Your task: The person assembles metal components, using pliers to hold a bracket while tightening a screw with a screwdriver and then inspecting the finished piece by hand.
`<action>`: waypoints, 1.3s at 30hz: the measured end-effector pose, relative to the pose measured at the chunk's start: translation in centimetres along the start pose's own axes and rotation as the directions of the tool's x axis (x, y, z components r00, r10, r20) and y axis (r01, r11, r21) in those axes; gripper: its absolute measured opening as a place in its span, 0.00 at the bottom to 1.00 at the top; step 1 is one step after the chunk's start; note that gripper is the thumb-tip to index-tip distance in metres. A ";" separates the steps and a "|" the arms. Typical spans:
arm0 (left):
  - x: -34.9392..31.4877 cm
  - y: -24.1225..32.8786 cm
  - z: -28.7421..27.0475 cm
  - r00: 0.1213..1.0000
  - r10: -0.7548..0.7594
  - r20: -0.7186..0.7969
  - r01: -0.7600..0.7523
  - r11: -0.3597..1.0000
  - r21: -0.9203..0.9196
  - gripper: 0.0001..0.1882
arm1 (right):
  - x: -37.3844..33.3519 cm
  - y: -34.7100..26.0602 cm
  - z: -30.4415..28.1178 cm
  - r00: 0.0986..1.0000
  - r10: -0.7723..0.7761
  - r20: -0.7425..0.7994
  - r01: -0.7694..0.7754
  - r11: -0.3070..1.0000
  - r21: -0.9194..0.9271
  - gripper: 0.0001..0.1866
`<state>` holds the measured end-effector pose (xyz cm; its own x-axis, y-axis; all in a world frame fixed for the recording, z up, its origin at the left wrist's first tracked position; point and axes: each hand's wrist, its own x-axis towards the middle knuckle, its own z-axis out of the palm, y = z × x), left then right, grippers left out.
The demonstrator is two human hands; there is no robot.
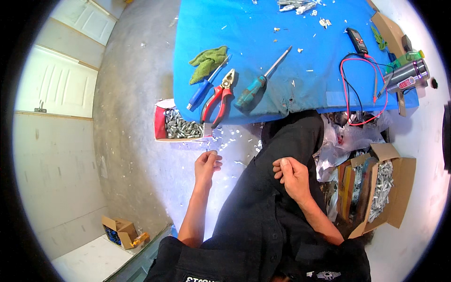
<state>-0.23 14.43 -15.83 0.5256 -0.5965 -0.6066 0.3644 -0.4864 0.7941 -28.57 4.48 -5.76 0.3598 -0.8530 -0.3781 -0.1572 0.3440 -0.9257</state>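
Observation:
My left hand (208,165) hovers in front of the open box of metal pieces, its fingers curled in. Above my black-trousered leg, my right hand (292,176) is also closed, thumb against the bent fingers. Neither hand touches a tool, and whatever may be inside the fingers is hidden. On the near edge of the blue-covered table (310,51) lie a blue-handled screwdriver (202,93), red-and-black pliers (220,97) and a larger teal-handled screwdriver (252,91). A green cloth (208,63) lies beside the smaller screwdriver.
The box of small metal cylinders (181,126) stands below the table's left corner. A multimeter (357,41) with red and black leads and a metal flask (408,75) are at the right. Below them stands a carton of metal parts (383,188). White scraps litter the floor.

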 end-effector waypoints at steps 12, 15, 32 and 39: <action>3.2 9.2 -5.7 0.847 0.378 -0.373 -0.448 0.886 -0.117 0.17 | 1.4 0.3 0.6 0.999 0.017 -0.031 -0.015 0.998 0.062 0.21; 2.9 12.5 -5.0 0.792 0.482 -0.373 -0.546 0.834 -0.081 0.15 | 1.5 -0.1 0.7 0.999 0.035 -0.035 -0.033 0.997 0.074 0.22; 6.3 30.3 11.6 0.655 0.738 0.164 -0.710 0.525 0.470 0.13 | 3.8 -0.3 0.0 0.951 0.307 0.016 -0.307 0.942 0.135 0.22; 15.5 35.8 19.6 0.575 0.753 0.322 -0.727 0.289 0.623 0.18 | 5.5 -1.2 -0.8 0.901 0.428 0.073 -0.434 0.883 0.177 0.21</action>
<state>5.90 -24.75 2.43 0.3288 -0.9142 0.2367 -0.7557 -0.1044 0.6465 -27.11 -0.97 -6.71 0.3235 -0.5926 -0.7377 -0.1323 0.7436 -0.6554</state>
